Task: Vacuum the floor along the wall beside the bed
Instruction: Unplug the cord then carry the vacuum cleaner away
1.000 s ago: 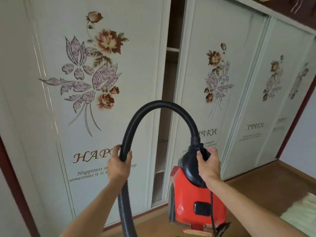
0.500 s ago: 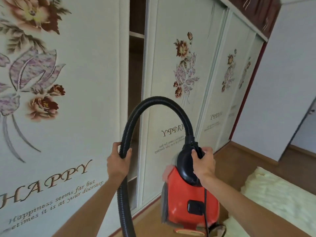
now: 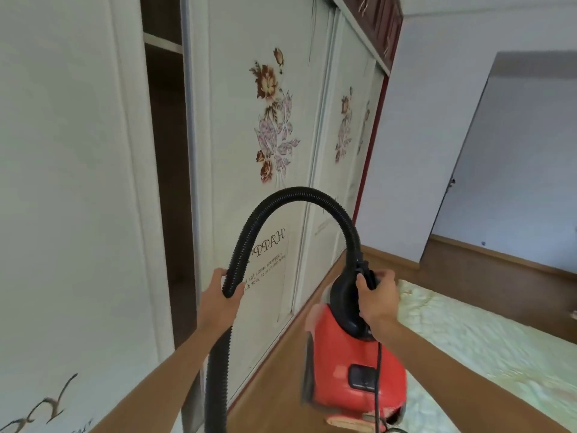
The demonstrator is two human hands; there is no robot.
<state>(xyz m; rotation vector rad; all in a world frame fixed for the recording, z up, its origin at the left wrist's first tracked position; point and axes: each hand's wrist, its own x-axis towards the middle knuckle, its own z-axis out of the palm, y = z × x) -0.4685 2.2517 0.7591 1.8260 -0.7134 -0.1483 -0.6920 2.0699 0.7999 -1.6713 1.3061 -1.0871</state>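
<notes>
A red canister vacuum [image 3: 352, 367] with a black top hangs in the air at lower centre, carried by its black handle, which my right hand [image 3: 376, 296] grips. Its black ribbed hose [image 3: 299, 195] arches up from the top of the canister and comes down to the left. My left hand [image 3: 220, 295] grips that hose, which runs on down past my forearm and out of the frame. The wooden floor [image 3: 281, 373] shows as a narrow strip between the wardrobe and the bed [image 3: 468, 345]. The hose's nozzle end is out of sight.
White sliding wardrobe doors [image 3: 259, 157] with flower prints fill the left side; one gap [image 3: 168, 170] stands open onto dark shelves. The bed with a pale yellow cover lies to the right. A white wall and a door panel [image 3: 515, 157] stand at the far end.
The view has swung to the right along the wardrobe, and the bed and far wall have come into sight. Both hands keep the same hold on hose and handle.
</notes>
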